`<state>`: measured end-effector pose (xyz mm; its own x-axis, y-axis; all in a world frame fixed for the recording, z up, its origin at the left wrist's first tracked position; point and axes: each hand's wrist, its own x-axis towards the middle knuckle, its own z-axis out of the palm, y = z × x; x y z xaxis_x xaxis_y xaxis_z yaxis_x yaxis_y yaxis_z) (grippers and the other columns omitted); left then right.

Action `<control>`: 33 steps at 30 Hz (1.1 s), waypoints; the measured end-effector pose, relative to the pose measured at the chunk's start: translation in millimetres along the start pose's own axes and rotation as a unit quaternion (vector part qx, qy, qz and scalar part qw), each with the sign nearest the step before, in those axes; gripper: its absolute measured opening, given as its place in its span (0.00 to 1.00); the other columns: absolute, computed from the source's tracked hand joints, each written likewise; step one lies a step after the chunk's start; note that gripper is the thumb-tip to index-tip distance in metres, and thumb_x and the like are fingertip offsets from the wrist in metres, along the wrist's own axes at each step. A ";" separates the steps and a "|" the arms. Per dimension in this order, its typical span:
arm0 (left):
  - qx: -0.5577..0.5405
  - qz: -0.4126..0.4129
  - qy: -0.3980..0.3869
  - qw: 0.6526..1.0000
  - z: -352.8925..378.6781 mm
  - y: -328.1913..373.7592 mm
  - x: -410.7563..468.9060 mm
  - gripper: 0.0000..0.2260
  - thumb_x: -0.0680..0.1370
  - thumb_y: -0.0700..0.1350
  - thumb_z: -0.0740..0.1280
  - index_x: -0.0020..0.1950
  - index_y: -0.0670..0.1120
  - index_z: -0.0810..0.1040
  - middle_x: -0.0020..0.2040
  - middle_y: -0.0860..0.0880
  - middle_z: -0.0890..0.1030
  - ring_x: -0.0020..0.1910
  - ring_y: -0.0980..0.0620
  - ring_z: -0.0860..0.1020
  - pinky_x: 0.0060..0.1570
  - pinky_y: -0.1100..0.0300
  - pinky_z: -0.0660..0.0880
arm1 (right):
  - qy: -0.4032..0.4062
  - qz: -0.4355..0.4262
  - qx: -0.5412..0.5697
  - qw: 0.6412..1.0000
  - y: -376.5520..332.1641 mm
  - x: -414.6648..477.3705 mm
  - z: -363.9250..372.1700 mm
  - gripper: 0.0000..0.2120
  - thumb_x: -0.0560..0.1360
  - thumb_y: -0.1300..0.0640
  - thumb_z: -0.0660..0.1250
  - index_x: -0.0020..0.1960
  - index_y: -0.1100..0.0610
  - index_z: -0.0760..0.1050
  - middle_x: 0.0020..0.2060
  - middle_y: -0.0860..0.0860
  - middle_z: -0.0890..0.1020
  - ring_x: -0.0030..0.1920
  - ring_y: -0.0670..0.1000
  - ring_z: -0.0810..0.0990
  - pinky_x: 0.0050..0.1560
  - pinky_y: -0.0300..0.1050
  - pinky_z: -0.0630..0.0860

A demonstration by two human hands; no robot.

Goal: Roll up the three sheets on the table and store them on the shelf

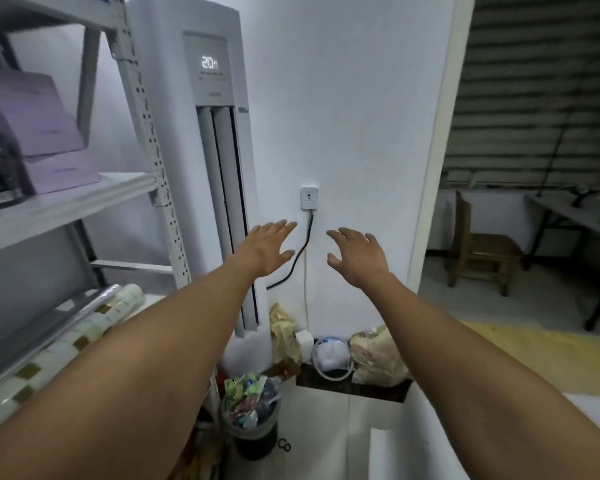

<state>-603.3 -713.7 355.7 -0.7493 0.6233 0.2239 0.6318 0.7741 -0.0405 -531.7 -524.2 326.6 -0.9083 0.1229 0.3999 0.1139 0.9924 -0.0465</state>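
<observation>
Both my arms reach forward at chest height towards the white wall. My left hand (269,247) and my right hand (355,254) are spread with straight fingers and hold nothing. On the lower board of the grey metal shelf (66,202) at the left lie two rolled sheets side by side: a cream one with brown squares (94,327) and a shiny silver one (66,313). A yellow sheet (534,355) lies flat on the white table (430,427) at the right, partly behind my right forearm.
A tall white air conditioner (219,133) stands beside the shelf. Purple boxes (45,133) fill the middle shelf board. A full waste bin (253,417), bags and a basin sit on the floor below. A wooden chair (478,244) and a desk stand at the far right.
</observation>
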 end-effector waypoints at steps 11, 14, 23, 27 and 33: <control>0.005 0.007 0.035 0.999 -56.4 45.9 -66.0 0.27 0.81 0.54 0.54 0.78 0.50 0.47 0.78 0.49 0.51 0.76 0.48 0.52 0.76 0.52 0.48 | 0.012 0.006 -0.015 1.000 -6.7 -67.1 -72.8 0.25 0.80 0.48 0.55 0.76 0.51 0.57 0.74 0.51 0.63 0.73 0.51 0.61 0.73 0.51 0.54; 0.006 0.006 0.044 0.999 -67.5 50.2 -98.2 0.27 0.81 0.54 0.54 0.78 0.51 0.47 0.78 0.49 0.51 0.76 0.48 0.52 0.76 0.52 0.48 | 0.019 0.007 -0.017 1.000 -20.8 -93.6 -91.5 0.25 0.80 0.48 0.55 0.76 0.51 0.57 0.74 0.51 0.63 0.73 0.51 0.62 0.73 0.51 0.54; -0.004 0.022 0.027 0.999 -73.3 70.8 -208.5 0.26 0.82 0.54 0.52 0.77 0.52 0.47 0.78 0.49 0.52 0.76 0.49 0.53 0.76 0.52 0.48 | 0.030 0.002 -0.066 0.997 -60.2 -211.9 -132.6 0.24 0.80 0.49 0.54 0.75 0.51 0.58 0.73 0.52 0.64 0.72 0.53 0.63 0.73 0.52 0.55; -0.022 0.063 0.023 0.997 -64.3 105.0 -249.6 0.25 0.82 0.53 0.53 0.77 0.52 0.49 0.77 0.49 0.56 0.75 0.49 0.57 0.74 0.52 0.50 | -0.001 0.019 -0.088 0.996 -61.2 -269.1 -148.7 0.24 0.80 0.48 0.54 0.75 0.51 0.58 0.73 0.52 0.64 0.72 0.53 0.63 0.72 0.52 0.56; -0.059 0.086 0.021 0.994 -68.8 144.4 -287.4 0.25 0.82 0.52 0.53 0.77 0.52 0.50 0.76 0.49 0.58 0.74 0.50 0.59 0.74 0.53 0.50 | 0.014 0.028 -0.117 0.993 -48.0 -333.6 -182.3 0.24 0.81 0.49 0.55 0.75 0.51 0.59 0.74 0.52 0.62 0.74 0.52 0.58 0.72 0.52 0.56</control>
<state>-283.0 -788.7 352.5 -0.6200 0.7386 0.2647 0.7713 0.6356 0.0330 -160.8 -613.5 362.3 -0.8865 0.1741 0.4286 0.2573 0.9555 0.1442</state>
